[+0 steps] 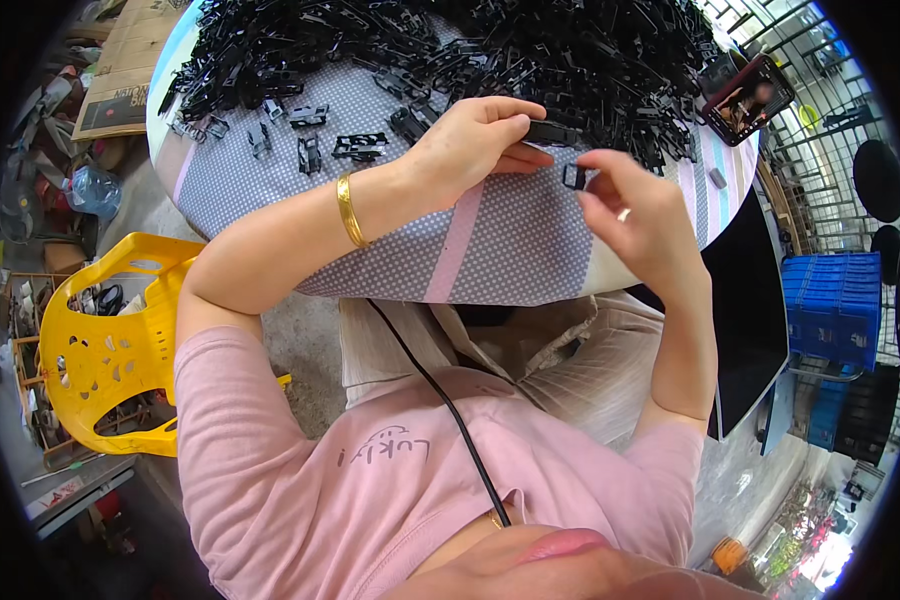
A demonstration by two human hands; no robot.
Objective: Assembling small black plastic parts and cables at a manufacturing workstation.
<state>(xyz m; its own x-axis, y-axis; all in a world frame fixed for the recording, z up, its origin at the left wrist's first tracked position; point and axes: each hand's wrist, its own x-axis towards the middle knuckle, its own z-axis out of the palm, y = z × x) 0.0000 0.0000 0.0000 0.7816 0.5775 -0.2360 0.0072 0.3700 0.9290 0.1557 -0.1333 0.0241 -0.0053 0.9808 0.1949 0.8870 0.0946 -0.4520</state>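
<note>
My left hand [470,148], with a gold bangle on its wrist, is closed on a long black plastic part [555,132] that points to the right. Between the thumb and fingertips of my right hand [642,212] is a small black plastic piece [574,176] with a pale, window-like middle. The two pieces are close together above the front of the table but look apart. A large heap of black plastic parts [310,45] spreads over the far side. Several small black and clear assemblies [359,146] lie left of my left hand.
A dotted cloth with pink stripes covers the round table [370,255]. At the right edge leans a phone [748,100], with a small grey block [717,178] nearby. A yellow plastic chair [100,330] stands left, blue crates [832,305] right. A black cable [420,375] hangs over my shirt.
</note>
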